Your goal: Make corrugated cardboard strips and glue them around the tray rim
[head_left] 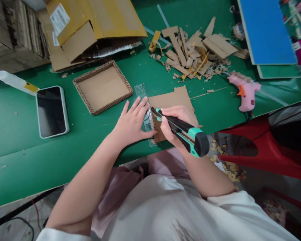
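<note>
Green tabletop (pixel 90 142) carries everything, and the small tan cardboard sheet (pixel 174 98) being worked lies close to its near edge, right in front of the person. The left hand (pixel 126 126) is spread flat, palm down, fingers fanned over a clear plastic ruler (pixel 140 91) and thumb near its lower end, closed around nothing; I take that wide span to be what keeps the ruler from pivoting. The right hand (pixel 177 122) is curled snugly around a black-and-teal utility knife (pixel 184 129), its nose pointed at the ruler's right side and its thick butt tipped back toward the body, which probably gives a steady, low angle. Whether the blade touches the cardboard I can't tell from here.

As for edges, the ruler's near end sits almost at the table's rim, so a pull toward the body has little surface to run over. Left of the ruler, a shallow cardboard tray with corrugated walls (pixel 104 87) stands just beside the fingers, limiting sideways room there; a pale-cased smartphone (pixel 52 112) is farther left. Beyond the sheet, green surface separates it from a heap of torn cardboard scraps (pixel 188 50). A pink glue gun (pixel 248 92) rests well apart on the right.
</note>
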A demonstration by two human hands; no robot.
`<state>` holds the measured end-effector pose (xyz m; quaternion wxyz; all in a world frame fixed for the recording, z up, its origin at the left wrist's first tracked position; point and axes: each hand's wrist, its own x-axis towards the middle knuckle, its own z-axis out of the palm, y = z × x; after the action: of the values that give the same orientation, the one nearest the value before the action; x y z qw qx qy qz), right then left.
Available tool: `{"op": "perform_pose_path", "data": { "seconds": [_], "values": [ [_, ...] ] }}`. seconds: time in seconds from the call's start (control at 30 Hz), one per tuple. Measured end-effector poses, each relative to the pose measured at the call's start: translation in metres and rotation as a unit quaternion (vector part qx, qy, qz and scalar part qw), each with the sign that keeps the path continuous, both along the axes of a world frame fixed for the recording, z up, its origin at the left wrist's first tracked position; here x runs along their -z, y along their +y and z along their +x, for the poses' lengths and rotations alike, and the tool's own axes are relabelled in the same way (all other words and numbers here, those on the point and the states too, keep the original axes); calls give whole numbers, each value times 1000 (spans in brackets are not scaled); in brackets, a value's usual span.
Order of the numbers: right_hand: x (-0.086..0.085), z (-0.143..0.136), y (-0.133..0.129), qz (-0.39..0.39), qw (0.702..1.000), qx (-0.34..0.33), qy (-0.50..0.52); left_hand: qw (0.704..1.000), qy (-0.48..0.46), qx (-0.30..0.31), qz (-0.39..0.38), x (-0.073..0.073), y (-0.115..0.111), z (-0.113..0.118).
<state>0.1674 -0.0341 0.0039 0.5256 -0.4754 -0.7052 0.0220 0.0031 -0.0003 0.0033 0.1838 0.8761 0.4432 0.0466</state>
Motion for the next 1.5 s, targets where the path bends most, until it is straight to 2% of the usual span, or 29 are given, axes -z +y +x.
{"op": "perform_pose_path", "data": {
  "seconds": [0.13,0.3,0.6,0.87,1.13,1.3,1.5],
  "values": [
    [11,1,-5,40,997,24,55,1000,7,2,4,-1,0,0],
    [30,-1,-6,38,997,35,64,1000,11,2,6,-2,-1,0],
    [7,0,-13,48,998,42,8,1000,5,4,1,0,0,0],
    [10,-1,-13,41,999,26,-4,1000,0,3,8,3,0,0],
    [2,1,-4,5,999,0,-41,1000,3,-1,-3,0,0,0],
    [7,2,-15,65,997,30,8,1000,10,1,-3,-1,0,0],
    [11,1,-23,54,998,31,10,1000,6,0,-1,0,0,0]
  ]
}}
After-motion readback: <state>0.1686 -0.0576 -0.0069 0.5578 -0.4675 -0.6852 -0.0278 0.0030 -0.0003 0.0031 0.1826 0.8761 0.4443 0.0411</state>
